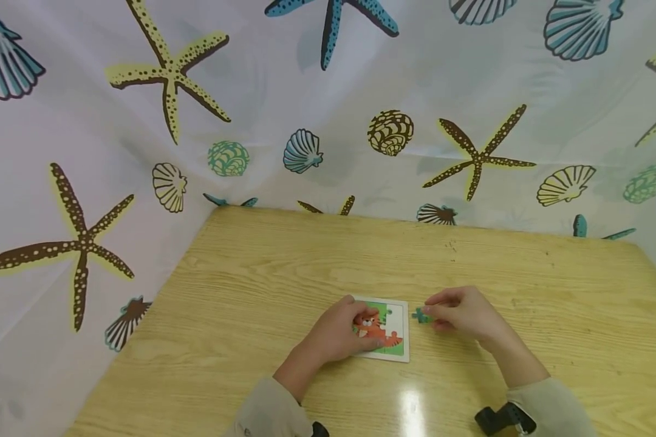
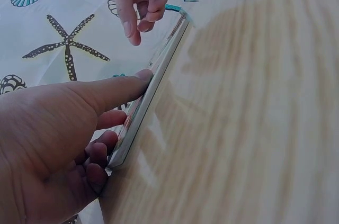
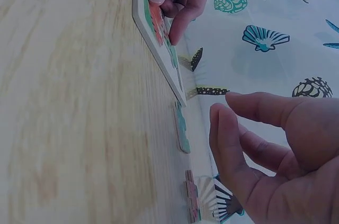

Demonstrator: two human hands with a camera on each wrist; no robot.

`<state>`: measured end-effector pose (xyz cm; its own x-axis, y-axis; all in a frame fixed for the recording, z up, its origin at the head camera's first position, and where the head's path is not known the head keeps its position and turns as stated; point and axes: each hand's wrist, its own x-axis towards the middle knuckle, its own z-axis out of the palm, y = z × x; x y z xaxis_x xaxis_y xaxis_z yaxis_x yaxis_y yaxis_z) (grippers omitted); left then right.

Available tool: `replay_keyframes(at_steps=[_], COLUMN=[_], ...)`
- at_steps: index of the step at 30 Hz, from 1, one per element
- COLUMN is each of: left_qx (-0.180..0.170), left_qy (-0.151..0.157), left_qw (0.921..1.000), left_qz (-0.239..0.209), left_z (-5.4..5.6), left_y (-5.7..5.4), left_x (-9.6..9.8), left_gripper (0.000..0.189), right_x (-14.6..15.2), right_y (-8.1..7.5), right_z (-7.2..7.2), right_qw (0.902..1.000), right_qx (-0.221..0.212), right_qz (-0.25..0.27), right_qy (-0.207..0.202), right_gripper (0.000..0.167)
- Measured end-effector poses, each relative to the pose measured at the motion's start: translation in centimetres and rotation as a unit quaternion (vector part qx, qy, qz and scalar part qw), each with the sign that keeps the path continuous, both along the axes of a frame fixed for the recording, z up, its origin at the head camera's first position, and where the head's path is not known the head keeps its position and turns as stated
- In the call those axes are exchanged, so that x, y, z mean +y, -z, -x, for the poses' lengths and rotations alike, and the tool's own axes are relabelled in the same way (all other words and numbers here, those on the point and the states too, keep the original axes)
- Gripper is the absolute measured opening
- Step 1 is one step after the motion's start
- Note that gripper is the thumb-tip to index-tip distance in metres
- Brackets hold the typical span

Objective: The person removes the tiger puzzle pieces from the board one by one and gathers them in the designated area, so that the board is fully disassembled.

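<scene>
A small jigsaw puzzle (image 1: 396, 325) in a white-edged tray lies on the table, showing an orange cat-like animal on green. White backing shows bare at its upper right. My left hand (image 1: 336, 331) holds it by the left side, thumb and index finger over the picture, other fingers curled at the edge in the left wrist view. A green puzzle piece (image 3: 181, 128) lies on the table just right of the tray. Above it hovers my right hand (image 3: 270, 150), thumb and index tips close together with nothing between them. A reddish piece (image 3: 192, 196) lies nearer that wrist, hidden by the hand in the head view.
The wood-grain table (image 1: 273, 255) is bordered at the back and sides by a white cloth (image 1: 328, 103) printed with starfish and shells. A dark wrist strap (image 1: 505, 419) sits on the right sleeve. Light glares off the table in front of the tray.
</scene>
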<state>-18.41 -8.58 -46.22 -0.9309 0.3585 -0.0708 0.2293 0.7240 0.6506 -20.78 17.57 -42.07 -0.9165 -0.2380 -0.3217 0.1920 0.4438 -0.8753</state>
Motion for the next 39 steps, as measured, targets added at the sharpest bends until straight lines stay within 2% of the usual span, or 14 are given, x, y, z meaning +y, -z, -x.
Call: replay_keyframes(at_steps=[13,24,32,39], left_qx=[0.007,-0.003,0.007,-0.001], left_qy=[-0.002,-0.003,-0.002,-0.002], left_qw=[1.0,1.0,1.0,1.0], left_qz=[-0.005,0.004,-0.006,-0.008], left_z=[0.0,0.3,0.3,0.1], left_y=[0.0,0.2,0.2,0.1], left_x=[-0.1,0.0,-0.1,-0.2], left_gripper=[0.056,0.057,0.057,0.056], right_x=[-1.7,-2.7,-3.2,-3.6], right_y=[0.2,0.6,0.5,0.7], right_z=[-0.1,-0.1,-0.3,-0.6], right_qw=[0.999,0.9988,0.9971,0.9966], right_qx=[0.014,0.0,0.014,0.002], right_qz=[0.009,0.003,-0.018,-0.037], right_qy=[-0.041,-0.048,-0.072,-0.074], right_gripper=[0.03,0.023,0.021,0.018])
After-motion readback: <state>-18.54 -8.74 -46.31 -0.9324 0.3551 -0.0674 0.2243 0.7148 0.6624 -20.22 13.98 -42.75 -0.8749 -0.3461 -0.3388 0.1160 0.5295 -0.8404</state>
